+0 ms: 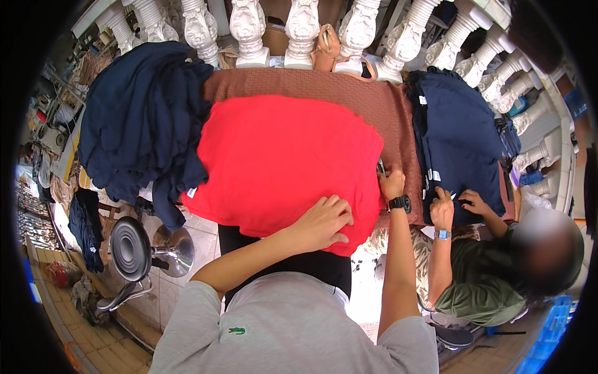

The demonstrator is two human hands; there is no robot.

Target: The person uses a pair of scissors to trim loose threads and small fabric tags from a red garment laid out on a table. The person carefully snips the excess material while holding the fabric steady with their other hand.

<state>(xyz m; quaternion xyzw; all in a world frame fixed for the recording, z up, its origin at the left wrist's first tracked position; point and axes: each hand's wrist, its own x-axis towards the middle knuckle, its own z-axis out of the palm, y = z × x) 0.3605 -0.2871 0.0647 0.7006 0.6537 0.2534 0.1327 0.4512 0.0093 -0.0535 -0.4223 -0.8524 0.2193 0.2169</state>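
A bright red garment (286, 156), apparently a shirt, lies spread over the table in front of me, its near edge hanging toward my lap. My left hand (324, 223) rests on its near right part, fingers bent and apart, holding nothing that I can see. At the garment's right edge, my right hand (392, 184), with a black watch on its wrist, is closed round a small metal tool (381, 167). That tool looks like thread snips, but the fingers hide most of it. A small white label (192, 192) shows at the red garment's left corner.
Heaped dark navy garments (140, 118) stand at the left, beside a round stool (129, 248). At the right lies a navy stack (461, 143), where a co-worker's hands (442, 209) work. White balusters (248, 28) line the far side behind the brown tablecloth (299, 81). A tan bag (326, 48) sits among them.
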